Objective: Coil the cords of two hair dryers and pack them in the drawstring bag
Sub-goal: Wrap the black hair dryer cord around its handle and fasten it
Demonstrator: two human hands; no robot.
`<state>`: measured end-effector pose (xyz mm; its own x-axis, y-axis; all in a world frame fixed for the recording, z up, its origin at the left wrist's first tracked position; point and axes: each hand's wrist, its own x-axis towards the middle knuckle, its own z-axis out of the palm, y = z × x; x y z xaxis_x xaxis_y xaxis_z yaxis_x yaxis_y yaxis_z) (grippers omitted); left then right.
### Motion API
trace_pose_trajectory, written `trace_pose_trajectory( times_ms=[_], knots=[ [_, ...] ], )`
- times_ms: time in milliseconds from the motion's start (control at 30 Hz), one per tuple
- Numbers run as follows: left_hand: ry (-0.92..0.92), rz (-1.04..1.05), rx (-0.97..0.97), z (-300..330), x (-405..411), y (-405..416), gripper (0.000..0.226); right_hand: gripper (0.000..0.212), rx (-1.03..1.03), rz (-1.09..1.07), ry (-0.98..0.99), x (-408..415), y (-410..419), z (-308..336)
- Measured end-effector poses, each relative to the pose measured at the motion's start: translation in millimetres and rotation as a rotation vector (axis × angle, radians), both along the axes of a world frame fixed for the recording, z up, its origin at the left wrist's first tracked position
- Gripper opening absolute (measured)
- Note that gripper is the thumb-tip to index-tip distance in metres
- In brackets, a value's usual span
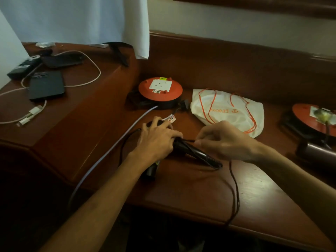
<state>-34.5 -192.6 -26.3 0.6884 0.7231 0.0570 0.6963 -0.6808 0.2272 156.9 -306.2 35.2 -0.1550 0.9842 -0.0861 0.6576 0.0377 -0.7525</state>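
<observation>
Nearest, the slack black cord (234,188) loops off the desk's front edge (181,202), so coiling looks barely started. The left hand (156,140) curls over the black hair dryer (192,151), pinning it down; the right hand (225,140) pinches the cord beside the handle. Next, I judge, comes drawing slack into even loops. Beyond lies the white drawstring bag (227,110), flat, with orange strings.

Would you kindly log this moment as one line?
left hand: holds dryer | right hand: pinches cord | bag: flat, behind
</observation>
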Motion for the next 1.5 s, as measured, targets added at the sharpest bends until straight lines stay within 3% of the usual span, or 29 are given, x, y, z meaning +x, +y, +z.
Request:
trace_pose_trajectory(
  times_ms=[100, 233, 367, 633, 733, 833, 1000, 1267, 1367, 1500],
  knots=[
    [-0.084, 0.103, 0.011, -5, -8, 10, 0.035, 0.017, 0.16, -0.146, 0.015, 9, -6, -6],
    [-0.263, 0.225, 0.006, -12, -17, 18, 0.032, 0.02, 0.098, 0.004, -0.023, -14, -10, -27],
    [-0.465, 0.341, -0.023, -21, -29, 26, 0.03, 0.025, 0.184, 0.039, -0.108, -49, 7, -59],
    [-0.676, 0.221, -0.161, -25, -52, 29, 0.032, 0.027, 0.278, 0.024, -0.286, -35, 56, -102],
    [-0.731, 0.158, -0.2, -26, -58, 28, 0.03, 0.022, 0.217, -0.04, -0.323, -28, 73, -97],
    [-0.675, 0.097, -0.169, -27, -58, 26, 0.037, 0.007, 0.094, -0.04, -0.337, -20, 91, -85],
    [-0.621, 0.068, -0.166, -22, -58, 25, 0.043, 0.029, 0.06, 0.024, -0.277, -8, 118, -62],
    [-0.287, 0.129, -0.183, 5, -39, 10, 0.077, 0.025, -0.061, 0.22, -0.237, -20, 118, -17],
    [-0.201, 0.068, -0.116, 4, -37, 13, 0.074, 0.019, -0.115, 0.273, -0.251, -25, 110, -8],
    [-0.125, 0.033, -0.067, -3, -33, 15, 0.046, 0.022, -0.165, 0.357, -0.284, -30, 96, 4]
  ],
)
